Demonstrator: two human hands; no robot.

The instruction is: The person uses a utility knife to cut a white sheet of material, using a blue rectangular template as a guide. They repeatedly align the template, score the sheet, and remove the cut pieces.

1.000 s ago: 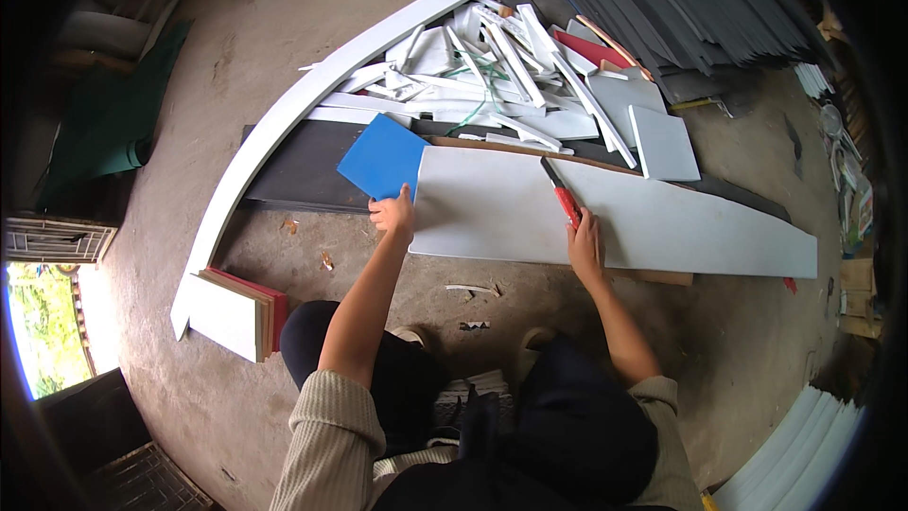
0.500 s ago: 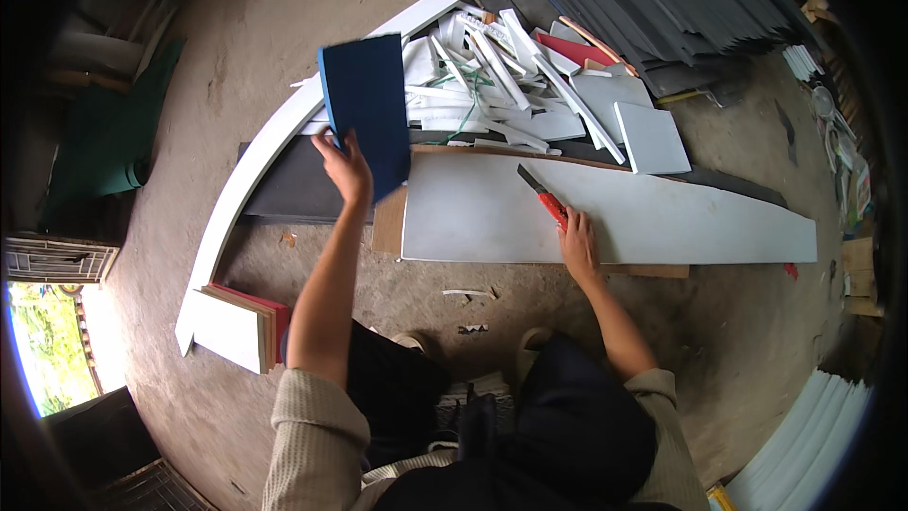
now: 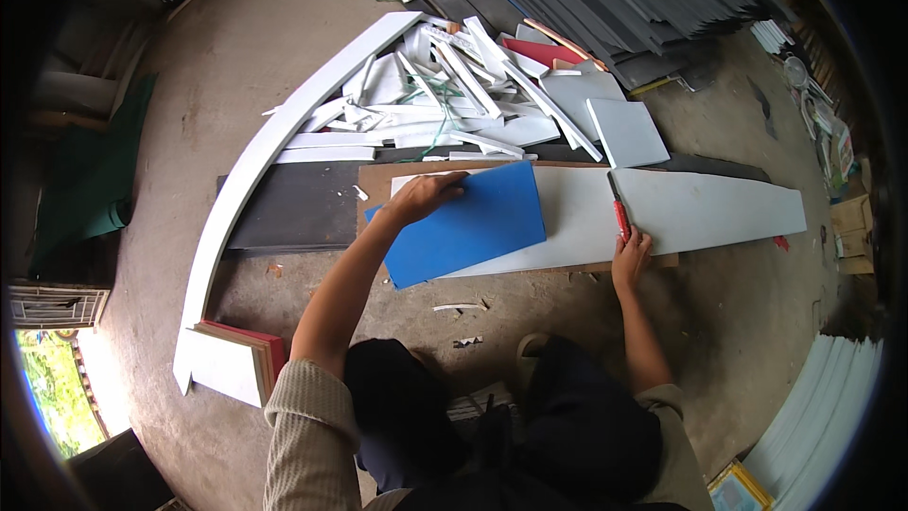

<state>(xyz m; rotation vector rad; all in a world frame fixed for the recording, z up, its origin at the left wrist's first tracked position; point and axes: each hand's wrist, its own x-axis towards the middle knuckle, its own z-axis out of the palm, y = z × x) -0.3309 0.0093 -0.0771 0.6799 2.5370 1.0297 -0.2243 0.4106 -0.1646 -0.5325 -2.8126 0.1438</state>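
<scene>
A blue rectangular board (image 3: 473, 227) now lies slanted over the left part of a long white sheet (image 3: 700, 208), its near left corner reaching past the sheet's near edge. My left hand (image 3: 423, 199) grips the board by its far edge, fingers bent over it. On the right, a red utility knife (image 3: 620, 213) is in my right hand (image 3: 631, 258), its dark blade pointing away from me above the sheet. Brown cardboard (image 3: 378, 178) shows from under the white sheet.
White offcuts (image 3: 454, 85) are heaped beyond the sheet, with a square white piece (image 3: 627, 132) at their right. A long curved white strip (image 3: 203, 255) runs along the left, near stacked red and white pieces (image 3: 232, 360). Dark sheets (image 3: 634, 0) are piled far right.
My left hand has swung the blue board from upright down onto the white sheet, to the right and nearer. My right hand has carried the knife rightward.
</scene>
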